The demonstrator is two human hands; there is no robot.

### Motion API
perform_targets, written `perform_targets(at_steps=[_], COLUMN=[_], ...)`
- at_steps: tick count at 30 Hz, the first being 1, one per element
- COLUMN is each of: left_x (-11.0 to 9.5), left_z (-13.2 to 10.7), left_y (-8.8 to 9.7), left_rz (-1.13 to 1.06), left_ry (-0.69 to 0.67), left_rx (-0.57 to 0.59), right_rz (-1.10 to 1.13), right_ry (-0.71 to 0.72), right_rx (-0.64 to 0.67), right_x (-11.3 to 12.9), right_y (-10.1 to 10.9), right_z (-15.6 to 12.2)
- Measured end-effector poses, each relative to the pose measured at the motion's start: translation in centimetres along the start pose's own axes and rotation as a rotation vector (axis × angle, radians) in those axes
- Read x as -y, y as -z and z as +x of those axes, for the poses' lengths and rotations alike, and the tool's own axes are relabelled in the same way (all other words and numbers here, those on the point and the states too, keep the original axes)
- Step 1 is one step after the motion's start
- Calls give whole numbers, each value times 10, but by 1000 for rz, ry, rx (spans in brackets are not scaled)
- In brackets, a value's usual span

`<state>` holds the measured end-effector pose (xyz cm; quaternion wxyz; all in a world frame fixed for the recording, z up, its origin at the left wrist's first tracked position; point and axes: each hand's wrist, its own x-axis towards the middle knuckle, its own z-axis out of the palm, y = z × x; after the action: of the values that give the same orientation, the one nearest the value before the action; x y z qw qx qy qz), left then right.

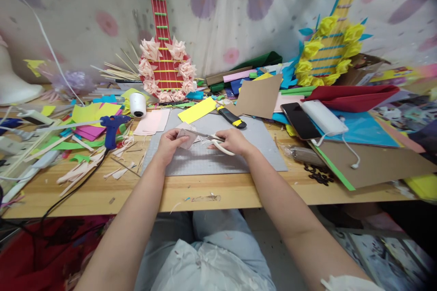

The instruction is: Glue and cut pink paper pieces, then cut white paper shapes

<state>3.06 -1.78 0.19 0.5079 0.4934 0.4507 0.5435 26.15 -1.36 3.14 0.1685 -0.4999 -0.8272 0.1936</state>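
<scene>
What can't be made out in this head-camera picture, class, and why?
In the head view:
Neck top, red lute-shaped model with pink paper flowers: cut off by the upper edge.
Neck top, yellow lute-shaped model with yellow paper flowers: cut off likewise.
White-handled metal scissors: handles partly hidden by the right hand; blade tips too small.

Over the flat grey cutting mat (211,163), the left hand (170,144) covers part of a thin pale pink paper piece (188,140), and I can't tell whether the white-handled metal scissors (222,147) bite into it. The right hand (235,142) hides some of their handles. Behind the mat, my view's top edge crops the red, pink-flowered model guitar (164,72) and the yellow, yellow-flowered model guitar (326,52). Far left of it, a smooth white flared stand (15,79) is cut off; far right, I get a blurred silvery jumble (399,111).
</scene>
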Motion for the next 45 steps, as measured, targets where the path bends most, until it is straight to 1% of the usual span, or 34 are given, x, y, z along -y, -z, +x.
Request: perform_targets(at_steps=[8,14,16,23,26,28,30,32,34,36,38,41,45], left_x=[-1,-1,-2,-3,-2,-2,-3,-5,-6,-6,-4,-1,3], left_z=[0,-1,-1,-1,0,-1,-3,-7,-11,-15,-16,-14,-11], left_y=[-1,0,0,0,0,-2,-6,-11,-17,-23,-28,-30,-27], left_rz=[-65,-59,-62,-12,18,79,226,449,677,846,944,989,955], left_ry=[3,-13,-15,5,-3,-70,-224,-416,-559,-634,-672,-704,-708], left_rx=[-15,-16,-8,-1,5,-43,-157,-263,-292,-252,-212,-120,105], right_rz=[127,85,69,59,108,212,438,731,978,1123,1166,1087,925], right_ry=[-51,3,13,-10,-55,-123,-203,-241,-215,-164,-136,-157,-228], right_rx=[-26,46,51,34,-25,-95,-141,-135,-88,-42,-44,-130,-268], right_x=[-6,-6,-4,-1,-3,-3,1,9,20,30,35,33,22], right_y=[-5,-4,-4,-3,-4,-7,-11,-17,-22,-26,-30,-33,-33], right_z=[3,1,1,1,2,5,8,12,15,18,19,22,26])
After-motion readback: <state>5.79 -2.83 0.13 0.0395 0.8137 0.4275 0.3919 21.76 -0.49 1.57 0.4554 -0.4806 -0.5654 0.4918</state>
